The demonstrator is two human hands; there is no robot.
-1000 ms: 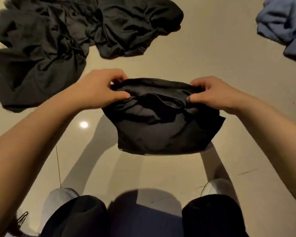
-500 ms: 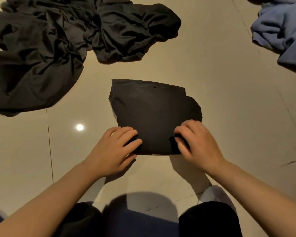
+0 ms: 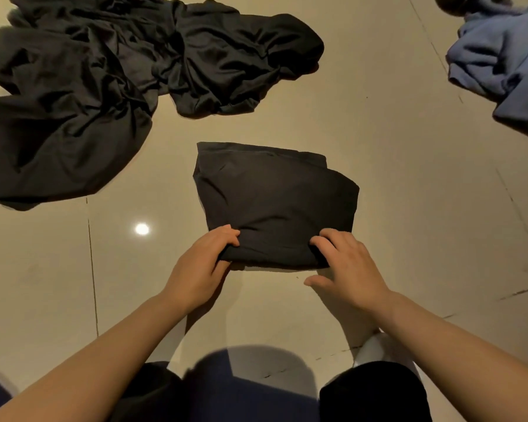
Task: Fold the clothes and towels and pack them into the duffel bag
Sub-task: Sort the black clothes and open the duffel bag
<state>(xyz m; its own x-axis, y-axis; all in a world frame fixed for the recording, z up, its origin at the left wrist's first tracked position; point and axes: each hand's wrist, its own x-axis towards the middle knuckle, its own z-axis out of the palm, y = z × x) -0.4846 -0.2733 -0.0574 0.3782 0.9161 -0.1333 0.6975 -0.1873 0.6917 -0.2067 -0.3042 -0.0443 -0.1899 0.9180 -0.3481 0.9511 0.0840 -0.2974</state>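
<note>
A folded black garment (image 3: 275, 202) lies flat on the tiled floor in the middle of the view. My left hand (image 3: 201, 269) grips its near left corner, with the fingers curled round the edge. At the near right corner, my right hand (image 3: 345, 269) has its fingers curled into the fold and its thumb spread out over the floor. A crumpled heap of black clothes (image 3: 104, 80) lies at the far left. A crumpled blue garment (image 3: 500, 56) lies at the far right. No duffel bag is in view.
The floor is beige glossy tile (image 3: 409, 178) with a lamp reflection (image 3: 142, 229) left of the folded piece. My knees in dark trousers (image 3: 375, 391) and a white shoe (image 3: 375, 345) are at the bottom edge. A dark object (image 3: 451, 4) shows at the top right.
One second ago both hands held the garment up, folding it. It then came down onto the floor, and my hands moved to its near corners, where they stay now.
</note>
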